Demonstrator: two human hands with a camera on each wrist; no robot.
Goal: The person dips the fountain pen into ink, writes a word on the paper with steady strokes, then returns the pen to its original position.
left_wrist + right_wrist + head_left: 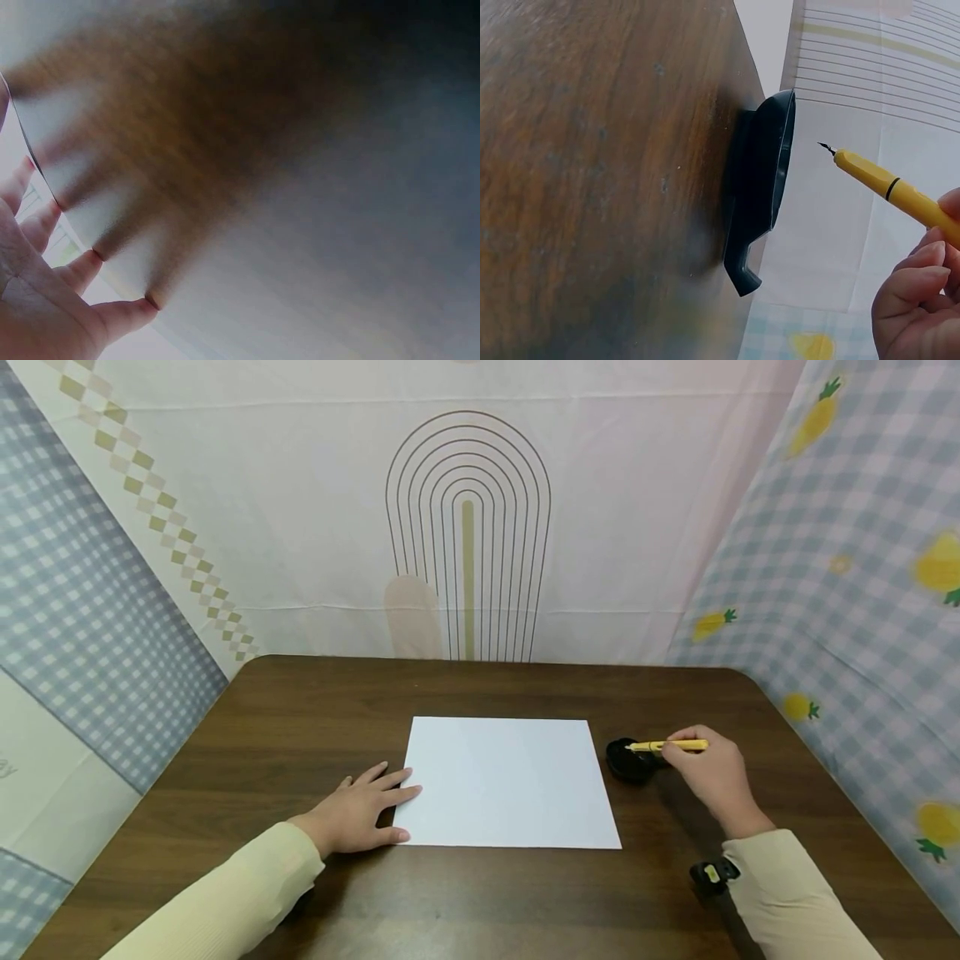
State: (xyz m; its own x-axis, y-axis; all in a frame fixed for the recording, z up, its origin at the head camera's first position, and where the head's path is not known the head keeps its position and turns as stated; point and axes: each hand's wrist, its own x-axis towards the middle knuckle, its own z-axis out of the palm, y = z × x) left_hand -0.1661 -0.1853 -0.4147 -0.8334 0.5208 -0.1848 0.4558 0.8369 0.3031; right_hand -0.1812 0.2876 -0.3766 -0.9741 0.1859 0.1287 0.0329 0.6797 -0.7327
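A yellow fountain pen [686, 745] is pinched between the fingers and thumb of my right hand [716, 781]. Its dark nib shows bare in the right wrist view, where the yellow pen [874, 178] points toward a small black dish [763, 169] with a bent handle. The nib is apart from the dish there; from the head view, the pen tip hangs over the black dish [628, 767]. A blank white sheet of paper [510, 785] lies flat on the table. My left hand [352, 818] rests with spread fingers at the sheet's left edge, fingertips touching it.
The dark wooden table [480, 902] has rounded far corners. Printed cloth hangs behind it, with checked cloth [810, 610] along the right side and more at the left. A black wrist device [712, 875] sits at the right sleeve cuff.
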